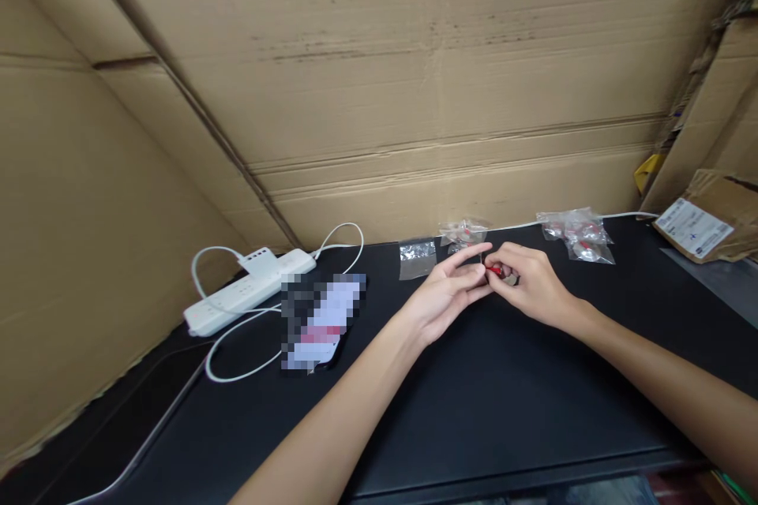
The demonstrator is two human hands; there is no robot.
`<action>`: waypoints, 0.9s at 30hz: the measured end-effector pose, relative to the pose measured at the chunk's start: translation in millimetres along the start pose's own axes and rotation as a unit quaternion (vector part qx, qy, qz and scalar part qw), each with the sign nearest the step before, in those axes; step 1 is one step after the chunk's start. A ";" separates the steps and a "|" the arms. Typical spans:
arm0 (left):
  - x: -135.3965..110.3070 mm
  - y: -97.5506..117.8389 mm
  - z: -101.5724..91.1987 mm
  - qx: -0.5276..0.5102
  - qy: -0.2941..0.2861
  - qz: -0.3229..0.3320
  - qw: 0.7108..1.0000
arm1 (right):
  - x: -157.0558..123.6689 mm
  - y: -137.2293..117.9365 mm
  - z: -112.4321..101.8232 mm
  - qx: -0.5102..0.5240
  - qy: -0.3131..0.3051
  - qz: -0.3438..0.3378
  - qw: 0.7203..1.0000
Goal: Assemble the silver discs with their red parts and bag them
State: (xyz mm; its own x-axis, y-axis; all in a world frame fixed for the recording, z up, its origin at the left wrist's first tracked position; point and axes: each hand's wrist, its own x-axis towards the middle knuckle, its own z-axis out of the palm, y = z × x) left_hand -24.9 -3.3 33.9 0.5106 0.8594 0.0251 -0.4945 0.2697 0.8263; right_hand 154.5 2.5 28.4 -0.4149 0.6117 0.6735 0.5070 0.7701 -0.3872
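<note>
Fingertips meet over a small red piece (493, 271)

The red piece sits between the two hands, raised over the black bench (503, 410). The right hand (526, 278) pinches it between thumb and curled fingers, a tight grip that suits something so tiny. The left hand (445, 293) comes in from the other side, index finger stretched out and thumb beside the piece, probably to steady it; the overlap hides whether those fingers close on anything. A fine line shows near the left fingertips, too thin to identify.

Behind the hands, a clear bag with red bits (465, 232) and a flat clear bag (418, 259) lie near the cardboard wall (438, 95). A cluster of clear bags (579, 233), red showing inside, rests farther right. Lying that far back, they seem within reach yet out of the forearms' way.

The power strip (252, 292) stands off to the left, and a white cable (237, 377) loops toward the phone (325, 323), perhaps for charging; blurring hides any join. A labelled cardboard package (707, 221) lies at the far right.
</note>
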 end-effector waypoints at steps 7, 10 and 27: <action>1.4 -5.9 2.4 0.053 0.066 0.027 0.996 | 0.7 -0.8 -1.7 0.046 -0.013 0.040 0.998; 2.1 -7.5 2.8 0.087 0.074 0.048 0.992 | 0.9 0.5 4.4 0.137 0.016 0.116 0.984; 4.9 -7.2 2.2 0.231 0.131 0.124 0.956 | 1.0 3.2 16.0 0.359 0.080 0.264 0.892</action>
State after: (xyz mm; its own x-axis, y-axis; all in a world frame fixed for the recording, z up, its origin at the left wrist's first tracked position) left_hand -17.3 -2.0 29.4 0.1935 0.9678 0.1607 -0.1841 -0.1251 0.9749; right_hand 143.5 8.4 17.8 -0.1200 0.9339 0.3368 -0.0388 0.3345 -0.9416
